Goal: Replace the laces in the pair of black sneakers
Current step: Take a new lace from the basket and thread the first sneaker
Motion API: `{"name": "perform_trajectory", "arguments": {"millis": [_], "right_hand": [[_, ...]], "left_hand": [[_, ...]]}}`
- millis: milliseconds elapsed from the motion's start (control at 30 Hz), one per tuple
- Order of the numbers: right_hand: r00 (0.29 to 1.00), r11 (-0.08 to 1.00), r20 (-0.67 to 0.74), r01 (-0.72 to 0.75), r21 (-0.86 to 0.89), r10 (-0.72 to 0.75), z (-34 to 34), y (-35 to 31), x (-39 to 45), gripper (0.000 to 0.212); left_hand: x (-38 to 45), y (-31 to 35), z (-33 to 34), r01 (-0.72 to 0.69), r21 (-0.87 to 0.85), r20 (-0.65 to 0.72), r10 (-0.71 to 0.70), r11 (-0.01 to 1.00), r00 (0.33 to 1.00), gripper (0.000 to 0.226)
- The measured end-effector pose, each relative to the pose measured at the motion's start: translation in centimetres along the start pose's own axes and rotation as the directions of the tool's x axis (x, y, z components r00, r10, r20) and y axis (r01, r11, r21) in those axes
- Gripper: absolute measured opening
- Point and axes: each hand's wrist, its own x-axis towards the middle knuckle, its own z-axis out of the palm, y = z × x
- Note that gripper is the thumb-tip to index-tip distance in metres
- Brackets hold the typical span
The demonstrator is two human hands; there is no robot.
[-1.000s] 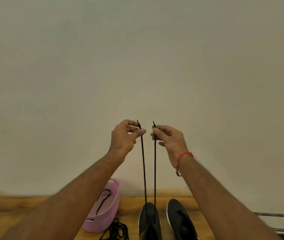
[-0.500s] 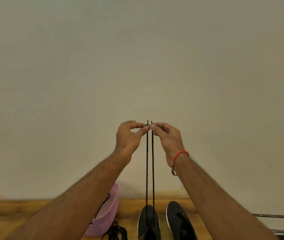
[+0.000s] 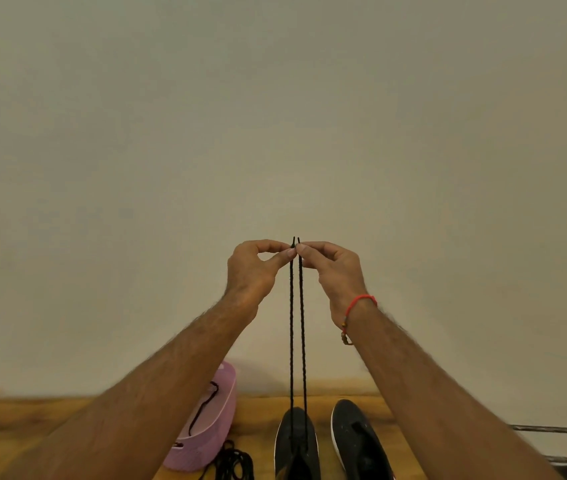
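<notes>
Both hands are raised in front of the pale wall, each pinching one tip of a thin black braided lace [image 3: 291, 323]: the left hand [image 3: 253, 271] holds the left strand, the right hand [image 3: 334, 271] the right, fingertips nearly touching. The two strands run taut, parallel and vertical, straight down from the hands to the black low-top sneaker [image 3: 296, 445] below them, toe towards the wall. Judging by this, the lace sits only in the lowest eyelets and its ends are being evened; lacing upward remains. The second black sneaker [image 3: 356, 441], below the right forearm, looks unlaced.
</notes>
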Motion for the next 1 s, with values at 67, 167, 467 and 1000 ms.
{"name": "perform_trajectory", "arguments": {"millis": [67,167,467,1000], "right_hand": [[1.0,1.0,0.018,-0.002,-0.005,0.002,0.0,0.1,0.0,0.009],[0.999,1.0,0.041,-0.015,-0.017,0.016,-0.5,1.0,0.3,0.012],[0.999,0.971,-0.01,-0.053,-0.232,0.052,-4.7,11.9,0.6,0.009],[0.867,0.61,0.155,-0.197,-0.767,0.474,-8.9,32.2,-5.8,0.008]], "left_hand": [[0.2,-0.4,-0.2,-0.003,0.013,0.015,0.003,1.0,1.0,0.005],[0.5,-1.9,-0.5,-0.068,0.166,-0.007,0.07,0.984,0.998,0.007],[-1.8,-14.6,-1.8,-0.194,0.58,0.06,0.196,0.791,0.979,0.008],[-11.9,-31.0,5.1,-0.107,0.831,0.434,-0.517,0.546,0.738,0.039]]}}
